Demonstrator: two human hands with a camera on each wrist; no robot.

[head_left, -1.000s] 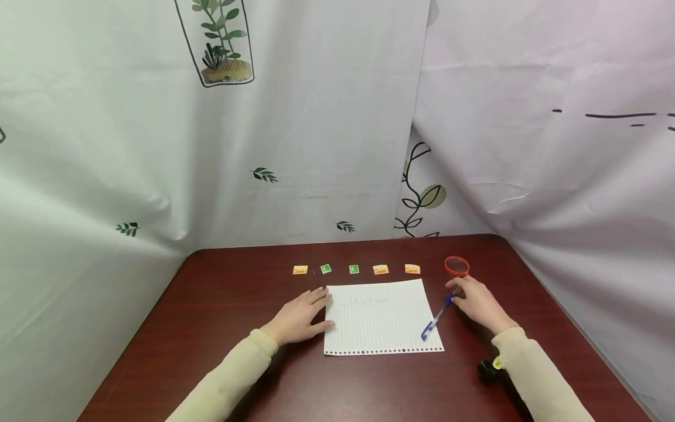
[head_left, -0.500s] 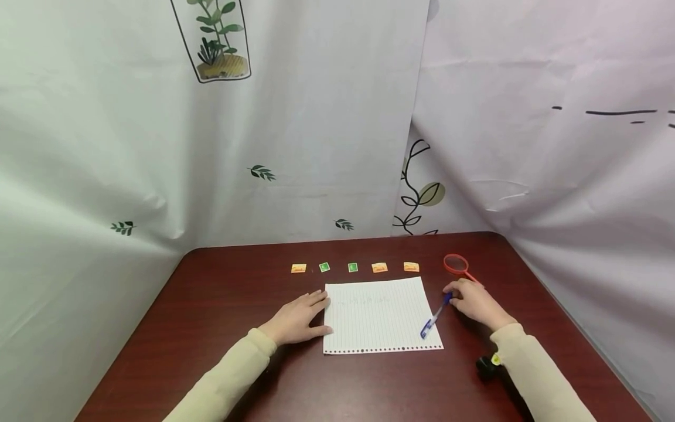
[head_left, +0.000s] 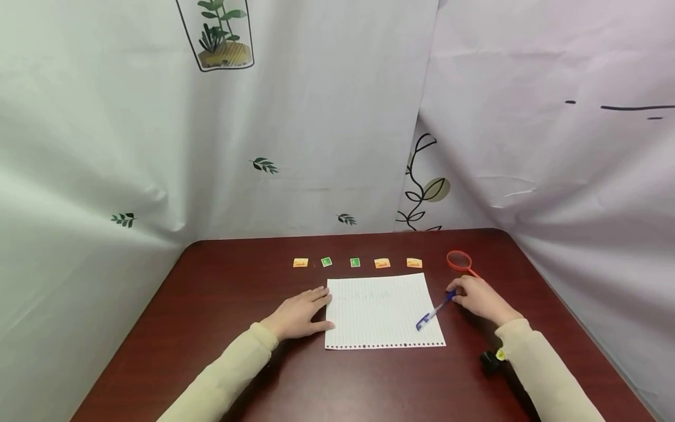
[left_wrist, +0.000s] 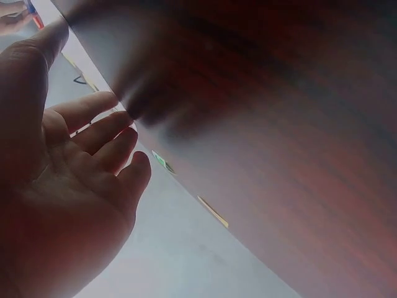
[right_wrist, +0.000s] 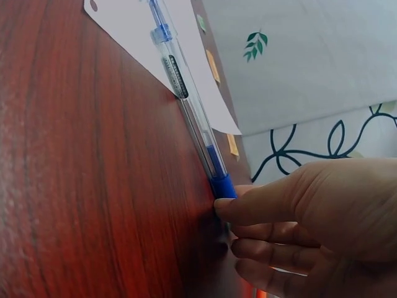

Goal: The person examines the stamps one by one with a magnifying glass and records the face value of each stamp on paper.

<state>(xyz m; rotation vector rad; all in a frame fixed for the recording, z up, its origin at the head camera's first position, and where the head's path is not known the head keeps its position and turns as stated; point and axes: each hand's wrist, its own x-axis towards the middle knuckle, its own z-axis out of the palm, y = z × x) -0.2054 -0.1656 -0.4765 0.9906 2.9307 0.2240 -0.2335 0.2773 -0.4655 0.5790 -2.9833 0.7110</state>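
A sheet of lined paper [head_left: 387,325] lies on the table, its punched edge toward me. My left hand [head_left: 302,313] rests at its left edge, fingers straight and spread, thumb and fingertips touching the sheet. Right of the paper, my right hand [head_left: 480,300] pinches a clear ballpoint pen [right_wrist: 192,115] by its blue grip between thumb and fingers. The pen slants over the paper's right edge, its clip end toward the sheet. Faint writing shows on the upper part of the paper. Just beyond the right hand is a red magnifying glass [head_left: 459,261], its handle partly hidden by that hand.
Several small stamps lie in a row behind the paper, among them a green stamp [head_left: 355,262] and an orange stamp [head_left: 414,263]. A small black object [head_left: 489,362] sits beside the right sleeve. White printed cloth [head_left: 337,117] hangs behind the dark red table [head_left: 379,387].
The right hand has shifted off the magnifying glass's handle, which now shows more. The pen's clip end has swung slightly left and away from me over the paper. The left hand stays put.
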